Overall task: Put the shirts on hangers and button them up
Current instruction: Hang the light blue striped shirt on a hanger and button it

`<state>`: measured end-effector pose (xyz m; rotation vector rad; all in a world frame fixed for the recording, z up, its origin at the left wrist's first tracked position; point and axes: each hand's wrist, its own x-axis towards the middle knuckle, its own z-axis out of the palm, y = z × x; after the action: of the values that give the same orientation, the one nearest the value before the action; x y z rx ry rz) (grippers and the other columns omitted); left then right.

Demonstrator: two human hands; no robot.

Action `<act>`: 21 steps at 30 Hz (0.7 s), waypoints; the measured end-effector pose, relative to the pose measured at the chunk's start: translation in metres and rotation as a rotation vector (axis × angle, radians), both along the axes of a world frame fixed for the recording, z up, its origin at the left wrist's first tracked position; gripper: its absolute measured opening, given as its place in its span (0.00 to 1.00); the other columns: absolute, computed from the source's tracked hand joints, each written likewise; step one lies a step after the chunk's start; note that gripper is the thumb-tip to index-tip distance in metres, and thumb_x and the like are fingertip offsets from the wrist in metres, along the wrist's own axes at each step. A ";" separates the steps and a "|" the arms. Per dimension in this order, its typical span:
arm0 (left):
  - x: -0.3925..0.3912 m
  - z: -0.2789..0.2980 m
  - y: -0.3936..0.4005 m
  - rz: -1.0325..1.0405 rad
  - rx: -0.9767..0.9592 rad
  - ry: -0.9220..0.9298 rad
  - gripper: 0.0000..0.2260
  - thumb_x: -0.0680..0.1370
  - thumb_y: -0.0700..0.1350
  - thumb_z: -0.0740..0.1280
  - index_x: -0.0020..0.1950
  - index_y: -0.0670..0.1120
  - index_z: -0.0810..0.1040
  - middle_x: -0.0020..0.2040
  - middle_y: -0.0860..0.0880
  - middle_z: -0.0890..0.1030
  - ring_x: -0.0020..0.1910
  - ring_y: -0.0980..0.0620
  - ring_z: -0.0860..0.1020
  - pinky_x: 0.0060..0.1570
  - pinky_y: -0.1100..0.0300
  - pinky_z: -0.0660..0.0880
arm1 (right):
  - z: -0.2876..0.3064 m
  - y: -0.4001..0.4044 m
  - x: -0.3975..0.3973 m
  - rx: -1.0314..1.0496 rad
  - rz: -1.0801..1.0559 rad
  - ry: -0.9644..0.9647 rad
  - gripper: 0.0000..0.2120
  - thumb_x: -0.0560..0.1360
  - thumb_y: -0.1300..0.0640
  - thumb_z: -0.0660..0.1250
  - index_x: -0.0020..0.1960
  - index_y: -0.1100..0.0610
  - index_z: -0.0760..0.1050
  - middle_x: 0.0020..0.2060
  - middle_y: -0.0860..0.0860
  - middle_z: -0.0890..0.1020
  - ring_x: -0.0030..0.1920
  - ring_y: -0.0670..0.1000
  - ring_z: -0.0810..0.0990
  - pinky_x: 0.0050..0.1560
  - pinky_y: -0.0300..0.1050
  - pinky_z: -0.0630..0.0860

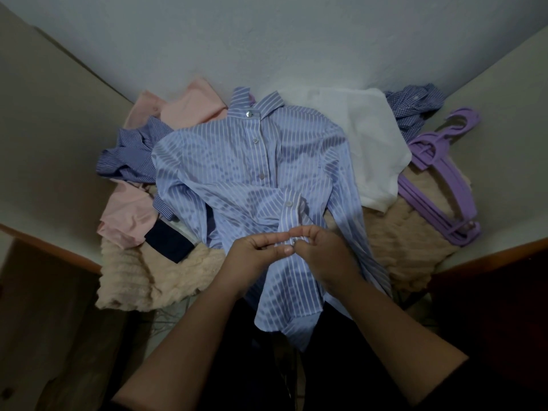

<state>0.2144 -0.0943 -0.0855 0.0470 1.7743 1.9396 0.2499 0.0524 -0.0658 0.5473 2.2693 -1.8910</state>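
A light blue cotton shirt with white vertical stripes lies face up at the centre of the bench, collar toward the far wall, its hem hanging over the near edge. The collar button and the upper placket buttons appear fastened; the lower front is bunched, with one sleeve cuff folded across it.

The left hand and the right hand meet at the lower placket. Fingers of both are curled and pinch the striped fabric at one small button; the fingertips of the two hands touch. Whether that button is through its hole cannot be told.

A cream ribbed fleece blanket covers the bench beneath the garments. At the left lie a pale pink shirt, partly under a dark blue fine-striped shirt. A navy fabric piece lies just beside the near left of the light blue shirt. A white plain shirt lies at the right, touching the light blue shirt, and a blue checked shirt is crumpled in the far right corner.

A stack of lilac plastic hangers lies on the blanket at the right, hooks toward the wall, apart from both hands. Whether a hanger sits inside the light blue shirt cannot be told.
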 end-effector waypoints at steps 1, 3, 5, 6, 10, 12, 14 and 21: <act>0.000 -0.001 0.000 -0.002 0.003 0.001 0.13 0.63 0.43 0.75 0.46 0.47 0.84 0.47 0.44 0.85 0.51 0.48 0.83 0.52 0.58 0.77 | 0.001 0.000 0.000 -0.014 0.002 0.000 0.07 0.76 0.66 0.62 0.47 0.56 0.75 0.28 0.50 0.78 0.22 0.44 0.73 0.26 0.35 0.71; -0.001 -0.002 0.000 -0.008 0.020 -0.012 0.14 0.63 0.43 0.75 0.48 0.45 0.84 0.48 0.44 0.85 0.52 0.47 0.82 0.54 0.56 0.77 | 0.000 -0.001 -0.002 -0.055 -0.002 0.003 0.08 0.76 0.65 0.63 0.45 0.53 0.75 0.40 0.60 0.82 0.36 0.59 0.80 0.41 0.49 0.79; -0.001 -0.004 -0.001 -0.003 0.044 -0.029 0.18 0.64 0.45 0.76 0.52 0.41 0.83 0.51 0.41 0.84 0.54 0.45 0.82 0.59 0.50 0.75 | -0.005 -0.001 -0.003 -0.086 -0.006 0.007 0.08 0.76 0.64 0.64 0.44 0.51 0.75 0.46 0.61 0.82 0.48 0.64 0.80 0.52 0.55 0.77; -0.001 -0.005 -0.001 0.007 0.050 -0.040 0.20 0.63 0.46 0.76 0.52 0.40 0.83 0.51 0.40 0.84 0.55 0.44 0.81 0.61 0.48 0.74 | -0.007 -0.001 -0.004 -0.095 -0.005 0.002 0.08 0.76 0.63 0.65 0.44 0.51 0.76 0.47 0.62 0.82 0.51 0.65 0.79 0.54 0.57 0.77; 0.000 -0.009 -0.002 0.009 0.090 -0.090 0.16 0.67 0.45 0.74 0.52 0.40 0.84 0.53 0.39 0.83 0.57 0.42 0.80 0.63 0.45 0.72 | -0.017 0.000 -0.006 -0.140 -0.021 -0.025 0.08 0.75 0.64 0.66 0.44 0.52 0.76 0.50 0.63 0.81 0.53 0.66 0.79 0.56 0.64 0.75; 0.000 -0.009 -0.001 0.009 0.125 -0.135 0.14 0.68 0.43 0.72 0.51 0.40 0.84 0.53 0.38 0.83 0.57 0.42 0.80 0.62 0.46 0.73 | -0.020 0.000 -0.006 -0.175 -0.031 -0.023 0.08 0.75 0.65 0.66 0.44 0.53 0.77 0.50 0.61 0.81 0.53 0.63 0.80 0.57 0.63 0.75; 0.000 -0.009 0.000 0.024 0.139 -0.173 0.10 0.69 0.41 0.71 0.49 0.41 0.84 0.51 0.40 0.84 0.55 0.43 0.81 0.58 0.50 0.76 | -0.023 0.000 -0.006 -0.205 -0.036 -0.015 0.08 0.75 0.66 0.66 0.44 0.53 0.77 0.49 0.60 0.81 0.53 0.62 0.80 0.58 0.61 0.76; -0.003 -0.024 -0.009 0.057 -0.062 -0.141 0.11 0.73 0.35 0.71 0.51 0.47 0.83 0.44 0.40 0.80 0.45 0.45 0.80 0.49 0.55 0.78 | -0.032 0.005 -0.006 -0.176 0.061 -0.092 0.10 0.74 0.65 0.69 0.47 0.50 0.77 0.52 0.56 0.81 0.53 0.55 0.81 0.57 0.54 0.77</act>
<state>0.2114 -0.1034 -0.1099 -0.1597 1.7579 1.8765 0.2441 0.0575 -0.0975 0.5222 2.0150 -1.9674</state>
